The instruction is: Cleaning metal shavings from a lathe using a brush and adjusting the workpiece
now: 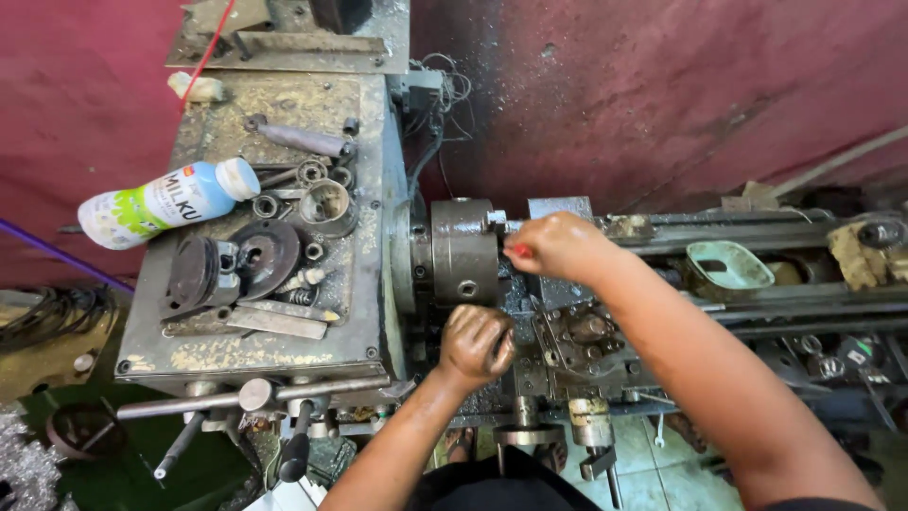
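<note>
Right hand (pixel 558 248) pinching a red-tipped piece at the chuck (pixel 465 251) face; left hand (pixel 476 343) just below, closed on a handle. Chuck unloaded. 1 bottle (pixel 165 202) far left.

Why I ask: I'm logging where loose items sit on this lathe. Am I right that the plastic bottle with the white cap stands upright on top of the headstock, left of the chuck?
Not quite. The plastic bottle lies on its side, not upright, at the left edge of the headstock top, partly overhanging it, left of the chuck. The head view shows this.
</note>
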